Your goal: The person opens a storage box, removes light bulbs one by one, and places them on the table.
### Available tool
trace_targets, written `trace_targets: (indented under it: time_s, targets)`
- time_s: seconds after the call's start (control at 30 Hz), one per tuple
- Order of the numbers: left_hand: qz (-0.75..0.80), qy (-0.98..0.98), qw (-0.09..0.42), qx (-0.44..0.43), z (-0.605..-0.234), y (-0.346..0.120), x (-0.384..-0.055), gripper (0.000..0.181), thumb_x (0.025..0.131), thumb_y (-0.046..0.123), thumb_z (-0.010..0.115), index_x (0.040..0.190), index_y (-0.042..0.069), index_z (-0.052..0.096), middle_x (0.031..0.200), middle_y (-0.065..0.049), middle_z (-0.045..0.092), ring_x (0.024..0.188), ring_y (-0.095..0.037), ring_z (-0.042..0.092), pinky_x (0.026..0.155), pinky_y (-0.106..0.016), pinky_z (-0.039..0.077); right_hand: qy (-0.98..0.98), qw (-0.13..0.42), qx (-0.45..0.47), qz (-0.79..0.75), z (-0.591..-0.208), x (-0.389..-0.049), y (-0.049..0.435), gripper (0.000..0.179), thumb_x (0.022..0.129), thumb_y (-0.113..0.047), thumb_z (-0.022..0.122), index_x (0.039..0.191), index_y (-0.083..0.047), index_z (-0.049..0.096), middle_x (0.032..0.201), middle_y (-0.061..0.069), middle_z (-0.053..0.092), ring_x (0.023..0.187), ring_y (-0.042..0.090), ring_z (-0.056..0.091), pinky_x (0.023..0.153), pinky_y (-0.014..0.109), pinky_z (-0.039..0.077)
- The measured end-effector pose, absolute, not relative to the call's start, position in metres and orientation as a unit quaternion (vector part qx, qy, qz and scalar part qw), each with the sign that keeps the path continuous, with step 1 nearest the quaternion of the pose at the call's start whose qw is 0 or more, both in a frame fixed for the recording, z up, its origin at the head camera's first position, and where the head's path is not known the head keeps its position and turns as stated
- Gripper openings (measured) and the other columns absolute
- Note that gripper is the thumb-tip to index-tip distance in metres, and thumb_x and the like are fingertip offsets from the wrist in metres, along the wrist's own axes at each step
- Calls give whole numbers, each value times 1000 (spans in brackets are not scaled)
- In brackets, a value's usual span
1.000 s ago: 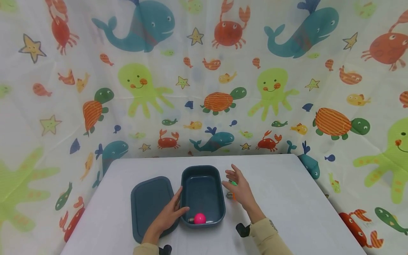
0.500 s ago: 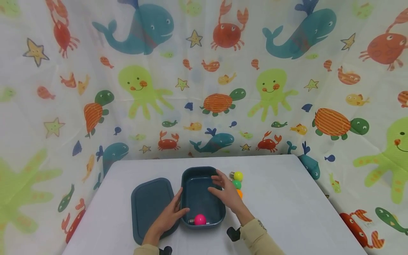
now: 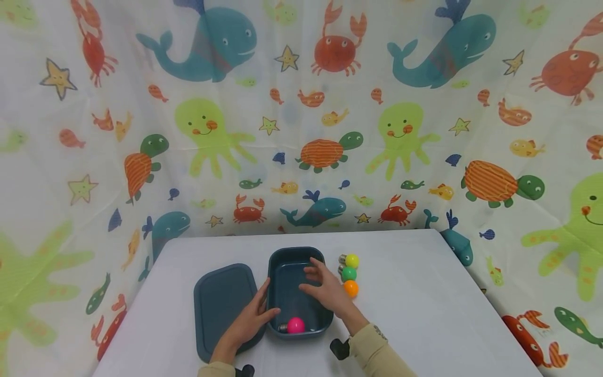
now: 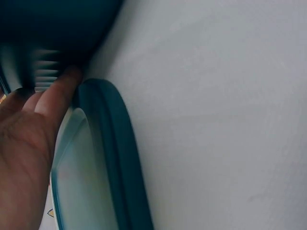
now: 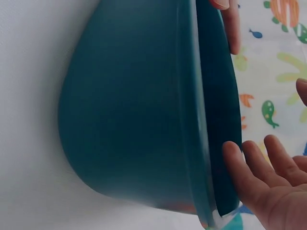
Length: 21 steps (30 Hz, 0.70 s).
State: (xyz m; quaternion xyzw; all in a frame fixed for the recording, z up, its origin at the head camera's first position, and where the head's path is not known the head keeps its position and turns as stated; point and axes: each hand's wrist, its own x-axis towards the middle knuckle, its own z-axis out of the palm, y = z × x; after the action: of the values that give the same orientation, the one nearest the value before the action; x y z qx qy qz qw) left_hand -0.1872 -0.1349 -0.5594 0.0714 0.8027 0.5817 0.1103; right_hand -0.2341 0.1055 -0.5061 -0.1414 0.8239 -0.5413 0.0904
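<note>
A dark blue-green rectangular box (image 3: 297,285), without its lid, stands on the table in the head view. Inside it, at the near end, lies a pink toy light bulb (image 3: 296,325). My left hand (image 3: 247,319) rests against the box's left side, fingers straight along the outer wall and thumb at the rim. My right hand (image 3: 327,290) hovers over the box's right side, fingers apart and lightly bent, with nothing between them. In the right wrist view its fingertips (image 5: 232,152) overlap the open top of the box.
Right of the box, yellow (image 3: 352,261), green (image 3: 349,273) and orange (image 3: 350,288) toy bulbs lie in a row on the white table (image 3: 414,303). The matching lid (image 3: 223,309) lies left of the box, partly under my left arm. A sea-animal curtain (image 3: 301,120) hangs behind.
My right hand has moved left from above the bulbs to over the box, uncovering the yellow, green and orange bulbs. My left hand and the pink bulb have stayed put.
</note>
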Motion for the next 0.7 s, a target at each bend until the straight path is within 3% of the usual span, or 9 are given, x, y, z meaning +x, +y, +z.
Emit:
trace_targets:
  time_s: [0.7]
  targets:
    - [577, 805, 113, 78, -561, -138, -189, 86, 94, 28, 66, 159, 20, 9, 161, -18, 15, 142, -37, 28, 112, -53, 29, 824, 153, -131, -530, -520, -228, 93, 78, 88, -22, 74, 151, -5, 31, 136, 12, 56, 124, 33, 54, 101, 53, 46]
